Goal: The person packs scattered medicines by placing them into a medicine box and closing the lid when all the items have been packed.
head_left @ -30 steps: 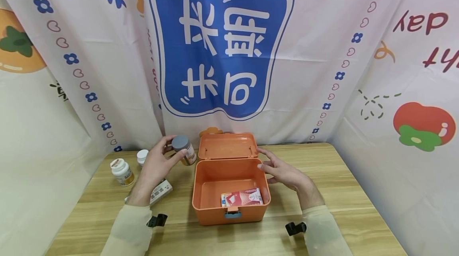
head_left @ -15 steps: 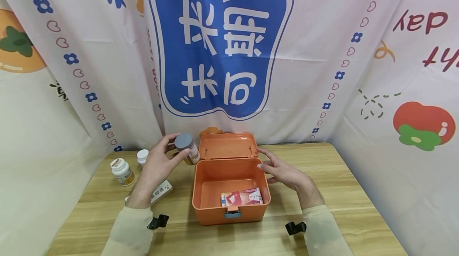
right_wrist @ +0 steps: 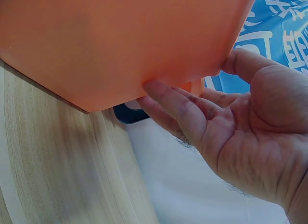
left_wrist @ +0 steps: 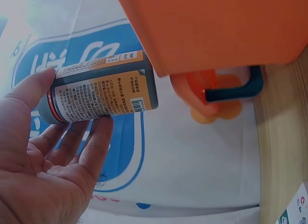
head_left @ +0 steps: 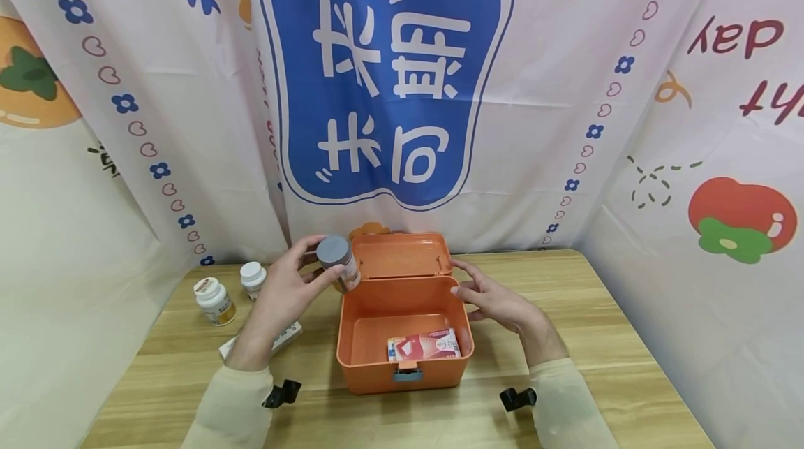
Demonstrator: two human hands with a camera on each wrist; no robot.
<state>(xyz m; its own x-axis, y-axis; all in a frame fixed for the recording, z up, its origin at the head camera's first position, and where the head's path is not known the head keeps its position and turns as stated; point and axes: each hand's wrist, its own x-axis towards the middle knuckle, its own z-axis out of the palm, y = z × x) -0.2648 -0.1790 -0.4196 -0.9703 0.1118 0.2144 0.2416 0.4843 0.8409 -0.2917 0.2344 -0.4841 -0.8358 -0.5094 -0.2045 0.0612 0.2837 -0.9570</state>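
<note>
My left hand grips a dark pill bottle with a grey lid, thumb on one side and fingers on the other. The bottle is tilted, in the air by the rear left corner of an open orange box. In the left wrist view its printed orange-and-white label shows, with its base close to the box wall. My right hand holds the box at its rear right corner, thumb tip over the rim and fingers against the outer wall. Inside lies a red-and-white packet.
Two white pill bottles, a nearer one and a farther one, stand at the left. A flat white carton lies partly under my left forearm. The box's lid is folded back near the printed curtain behind the table.
My left hand has carried the dark pill bottle rightward, closer to the box's rear left corner. More of the farther white bottle shows. The right hand and box stay in place.
</note>
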